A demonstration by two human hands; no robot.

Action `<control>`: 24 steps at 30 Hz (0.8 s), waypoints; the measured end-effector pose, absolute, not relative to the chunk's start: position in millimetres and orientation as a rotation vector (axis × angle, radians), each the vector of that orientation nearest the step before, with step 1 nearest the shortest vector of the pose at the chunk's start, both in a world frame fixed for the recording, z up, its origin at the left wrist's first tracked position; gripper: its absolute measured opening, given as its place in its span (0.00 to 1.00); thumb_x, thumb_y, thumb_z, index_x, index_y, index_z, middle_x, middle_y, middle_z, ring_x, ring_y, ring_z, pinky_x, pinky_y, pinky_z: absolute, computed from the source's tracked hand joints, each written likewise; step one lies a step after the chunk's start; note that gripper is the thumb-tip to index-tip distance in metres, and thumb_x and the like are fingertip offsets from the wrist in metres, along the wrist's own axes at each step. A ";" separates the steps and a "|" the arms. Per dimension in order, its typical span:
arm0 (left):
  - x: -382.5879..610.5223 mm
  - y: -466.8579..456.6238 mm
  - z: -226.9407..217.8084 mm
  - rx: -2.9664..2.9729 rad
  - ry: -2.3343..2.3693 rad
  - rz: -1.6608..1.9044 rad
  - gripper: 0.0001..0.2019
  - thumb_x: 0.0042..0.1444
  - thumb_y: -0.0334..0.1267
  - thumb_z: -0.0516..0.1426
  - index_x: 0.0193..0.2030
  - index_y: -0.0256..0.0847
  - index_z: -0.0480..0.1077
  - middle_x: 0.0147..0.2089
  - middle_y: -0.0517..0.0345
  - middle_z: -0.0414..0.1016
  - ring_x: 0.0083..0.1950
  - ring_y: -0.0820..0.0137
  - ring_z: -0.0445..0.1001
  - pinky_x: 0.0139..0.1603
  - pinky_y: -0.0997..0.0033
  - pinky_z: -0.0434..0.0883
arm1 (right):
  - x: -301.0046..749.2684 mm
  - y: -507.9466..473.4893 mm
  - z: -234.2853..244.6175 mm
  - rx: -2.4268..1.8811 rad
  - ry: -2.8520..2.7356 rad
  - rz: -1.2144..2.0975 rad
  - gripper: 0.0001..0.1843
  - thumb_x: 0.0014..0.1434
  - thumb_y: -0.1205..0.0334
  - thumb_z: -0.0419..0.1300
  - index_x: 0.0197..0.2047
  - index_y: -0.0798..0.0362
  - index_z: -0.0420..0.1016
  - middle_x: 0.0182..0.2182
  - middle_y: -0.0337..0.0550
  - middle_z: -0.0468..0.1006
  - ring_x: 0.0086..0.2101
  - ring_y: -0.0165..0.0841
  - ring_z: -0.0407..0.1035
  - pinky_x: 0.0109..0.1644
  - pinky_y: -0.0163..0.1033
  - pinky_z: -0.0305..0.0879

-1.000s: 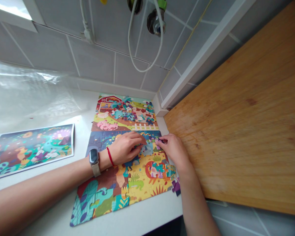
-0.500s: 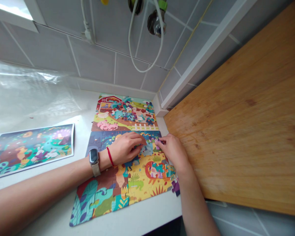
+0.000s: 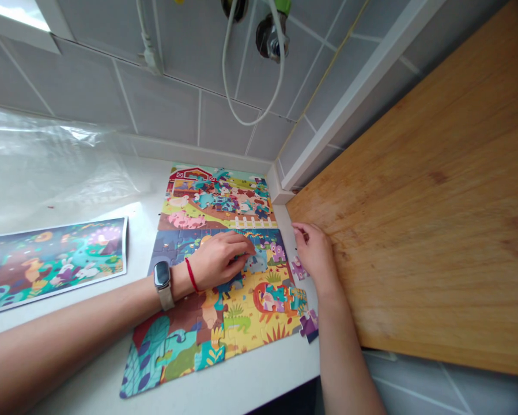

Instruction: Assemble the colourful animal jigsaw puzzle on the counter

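My left hand (image 3: 224, 259) rests on the colourful jigsaw puzzle (image 3: 245, 334), its fingers curled. Whatever lies under those fingertips is hidden. Just past the puzzle's right edge, beside the wooden panel, is my right hand (image 3: 316, 251). Its fingers are bent with the tips close together, and I cannot make out anything between them. A purple puzzle piece (image 3: 278, 252) lies on the puzzle near its right edge. Another purple piece (image 3: 299, 268) sits on the counter under my right hand. Darker purple pieces (image 3: 309, 325) lie lower, next to my right forearm.
Several loose pieces (image 3: 228, 196) are heaped on the farm picture at the back. A printed picture sheet (image 3: 55, 265) lies left, with clear plastic wrap (image 3: 46, 161) behind it. The wooden panel (image 3: 427, 219) stands along the right. A white cable (image 3: 226, 86) hangs on the tiled wall.
My right hand has let go of the purple piece, leaving it on the puzzle, and has moved right, off the puzzle. My left hand stays in place. The view has shifted slightly.
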State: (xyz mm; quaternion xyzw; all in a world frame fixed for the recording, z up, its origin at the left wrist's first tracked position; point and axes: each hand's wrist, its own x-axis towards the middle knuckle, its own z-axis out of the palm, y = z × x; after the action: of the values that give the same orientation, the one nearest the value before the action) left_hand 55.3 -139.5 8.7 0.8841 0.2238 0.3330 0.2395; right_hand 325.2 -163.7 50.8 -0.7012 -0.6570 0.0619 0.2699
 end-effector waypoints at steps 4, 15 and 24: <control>55.1 -139.2 8.3 2.430 0.604 0.904 0.12 0.67 0.31 0.52 0.48 0.41 0.77 0.48 0.51 0.83 0.49 0.63 0.80 0.52 0.61 0.76 | 323.4 -164.4 46.9 -1.919 -1.828 0.303 0.16 0.66 0.67 0.55 0.49 0.54 0.84 0.44 0.51 0.84 0.40 0.38 0.78 0.51 0.42 0.72; 55.7 -139.1 8.4 2.428 0.602 0.896 0.12 0.67 0.31 0.52 0.47 0.41 0.77 0.46 0.52 0.83 0.47 0.63 0.79 0.50 0.62 0.75 | 324.0 -163.7 45.1 -1.942 -1.799 0.390 0.14 0.63 0.68 0.59 0.49 0.53 0.83 0.41 0.48 0.84 0.36 0.35 0.76 0.45 0.39 0.71; 55.1 -139.4 9.4 2.433 0.606 0.888 0.12 0.66 0.30 0.52 0.47 0.41 0.77 0.45 0.52 0.83 0.47 0.63 0.79 0.50 0.63 0.75 | 322.6 -166.3 45.5 -1.975 -1.795 0.666 0.06 0.57 0.63 0.67 0.29 0.51 0.75 0.25 0.37 0.79 0.26 0.32 0.71 0.31 0.35 0.62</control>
State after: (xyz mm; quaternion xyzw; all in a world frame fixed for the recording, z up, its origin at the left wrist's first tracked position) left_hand 55.1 -139.4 9.4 0.8883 0.2214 0.3241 0.2384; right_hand 322.6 -166.3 45.5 -0.7045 -0.6400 0.2375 0.1942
